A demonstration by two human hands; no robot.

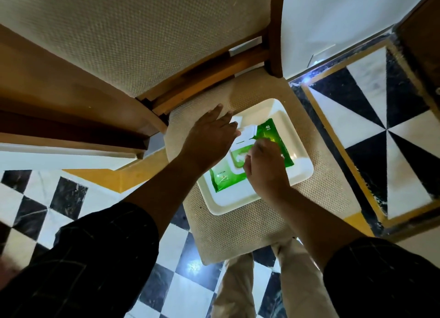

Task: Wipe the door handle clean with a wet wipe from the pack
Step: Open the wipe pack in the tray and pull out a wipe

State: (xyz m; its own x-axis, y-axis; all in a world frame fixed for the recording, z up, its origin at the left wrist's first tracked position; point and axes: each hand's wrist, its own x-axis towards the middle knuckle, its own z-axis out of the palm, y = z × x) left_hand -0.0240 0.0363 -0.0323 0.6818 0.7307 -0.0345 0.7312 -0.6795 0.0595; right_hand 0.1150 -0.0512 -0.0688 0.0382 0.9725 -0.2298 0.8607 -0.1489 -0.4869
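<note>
Wet-wipe pack (pixel 273 136), green and glossy with a white "40" near its far corner, lies flat in a white square tray (pixel 302 175), which serves as the landmark for everything else. That tray rests on the beige woven seat cushion (pixel 238 229) of a wooden chair (pixel 209 72), whose padded backrest rises beyond the tray's far edge. At the pack's middle, the white lid flap (pixel 247 130) is lifted open toward the far-left corner of the tray, and a bit of white wipe (pixel 241 156) shows in the opening under it. The left hand (pixel 212 136) reaches in over the tray's left side, its fingers spread fairly flat and extended, lying against the raised flap and the near part of the pack; whether it presses or merely rests cannot be told. The right hand (pixel 264 167) comes in over the tray's near side and sits above the pack's centre, fingers curled and bunched down at the opening, seemingly pinching at the wipe, though the actual grip is hidden beneath the knuckles. Both forearms emerge from dark checked sleeves (pixel 100 258) nearer than the tray. Black-and-white checked floor tiles (pixel 181 284) surround the chair, with light trouser legs (pixel 235 291) visible below the cushion's near edge.
</note>
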